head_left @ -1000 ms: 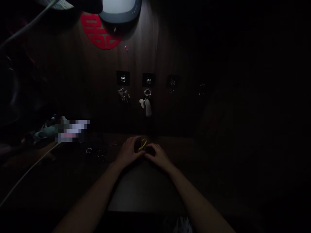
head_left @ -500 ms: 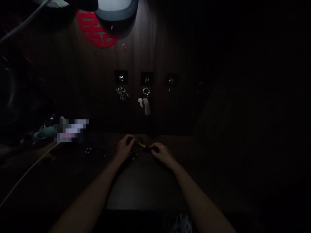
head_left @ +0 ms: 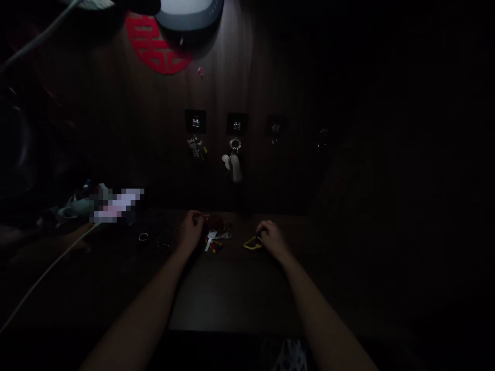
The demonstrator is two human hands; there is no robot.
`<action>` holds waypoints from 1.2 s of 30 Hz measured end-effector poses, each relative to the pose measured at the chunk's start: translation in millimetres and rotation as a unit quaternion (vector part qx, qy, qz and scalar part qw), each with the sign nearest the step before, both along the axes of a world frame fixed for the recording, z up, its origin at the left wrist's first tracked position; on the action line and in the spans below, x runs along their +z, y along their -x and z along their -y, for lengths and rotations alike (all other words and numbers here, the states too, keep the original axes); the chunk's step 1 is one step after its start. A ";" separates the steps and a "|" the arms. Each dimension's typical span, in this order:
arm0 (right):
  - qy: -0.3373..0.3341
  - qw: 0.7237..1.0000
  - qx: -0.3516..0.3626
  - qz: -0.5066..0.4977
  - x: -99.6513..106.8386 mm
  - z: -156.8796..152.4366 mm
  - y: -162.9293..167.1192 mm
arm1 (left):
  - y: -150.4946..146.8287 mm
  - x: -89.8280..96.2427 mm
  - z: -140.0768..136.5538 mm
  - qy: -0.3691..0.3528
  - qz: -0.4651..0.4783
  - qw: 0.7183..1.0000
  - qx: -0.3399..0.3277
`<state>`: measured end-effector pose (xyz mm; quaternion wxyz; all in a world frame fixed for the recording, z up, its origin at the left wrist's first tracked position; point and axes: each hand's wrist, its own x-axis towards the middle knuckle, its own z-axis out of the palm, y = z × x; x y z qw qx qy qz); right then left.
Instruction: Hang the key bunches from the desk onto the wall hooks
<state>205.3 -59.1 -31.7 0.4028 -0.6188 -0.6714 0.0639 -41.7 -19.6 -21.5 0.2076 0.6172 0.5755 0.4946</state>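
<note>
My left hand (head_left: pixel 191 230) is closed at the left end of a reddish-brown thing (head_left: pixel 214 222), too dark to name further. A bunch of keys (head_left: pixel 211 240), with a pale key and some red and yellow parts, lies just in front of it. Some way to the right, my right hand (head_left: pixel 273 238) is closed on a yellow carabiner-like loop (head_left: pixel 252 246) at the loop's right end. The curled fingertips of both hands are partly in shadow.
A metal ring (head_left: pixel 143 237) lies left of my hands on the dark tabletop (head_left: pixel 232 293). A white cable (head_left: pixel 50 273) runs along the left. On the back wall hang keys (head_left: pixel 197 148) and a pale key charm (head_left: pixel 235 167) from hooks. A lamp (head_left: pixel 189 15) hangs above.
My hands have moved apart, the right one drawing the yellow loop to the right. The reddish-brown thing and the keys now show between them.
</note>
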 end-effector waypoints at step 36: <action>0.027 0.976 0.121 0.177 17.5 23.0 25.7 | 3.1 2.5 15.7 -0.018 -0.371 0.928 0.022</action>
